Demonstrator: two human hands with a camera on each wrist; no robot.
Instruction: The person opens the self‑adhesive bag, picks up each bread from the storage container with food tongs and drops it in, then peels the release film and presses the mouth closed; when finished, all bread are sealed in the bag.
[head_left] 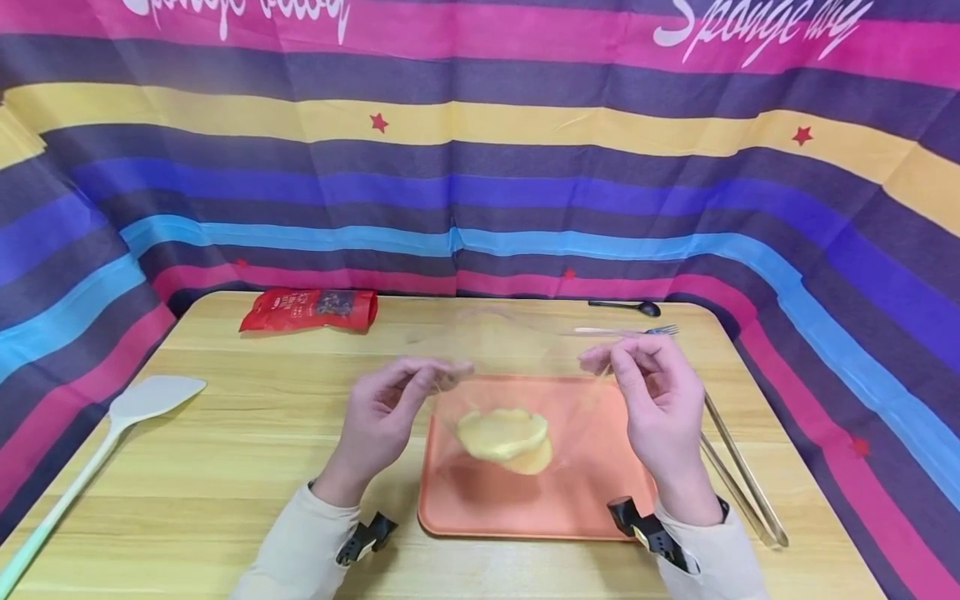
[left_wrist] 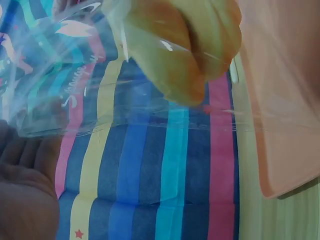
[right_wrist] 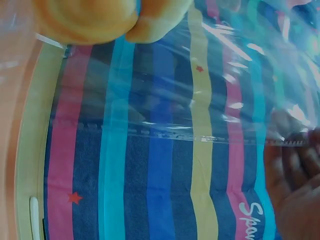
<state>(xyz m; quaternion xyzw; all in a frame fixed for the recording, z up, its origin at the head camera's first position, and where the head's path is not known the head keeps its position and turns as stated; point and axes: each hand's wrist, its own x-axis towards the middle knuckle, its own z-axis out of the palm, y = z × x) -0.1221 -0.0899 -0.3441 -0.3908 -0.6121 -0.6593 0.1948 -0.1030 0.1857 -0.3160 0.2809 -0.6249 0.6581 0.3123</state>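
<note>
A clear plastic bag (head_left: 495, 342) is held up above the orange tray (head_left: 457, 521). Inside it sit yellow-brown bread pieces (head_left: 502, 435), apparently a couple of soft rolls, low in the bag. My left hand (head_left: 378, 417) pinches one side of the bag's upper part between thumb and fingers. On the other side, my right hand (head_left: 663, 408) pinches the film the same way. Through the left wrist view the rolls (left_wrist: 175, 45) show behind shiny film, with a crimped seam visible in the right wrist view. The bag's exact outline is hard to see.
A red pouch (head_left: 311, 310) lies at the back left, and a white spatula (head_left: 153, 398) along the left side. Metal tongs (head_left: 742, 467) rest right of the tray. A black spoon (head_left: 626, 307) and a fork (head_left: 660, 331) lie at the back right.
</note>
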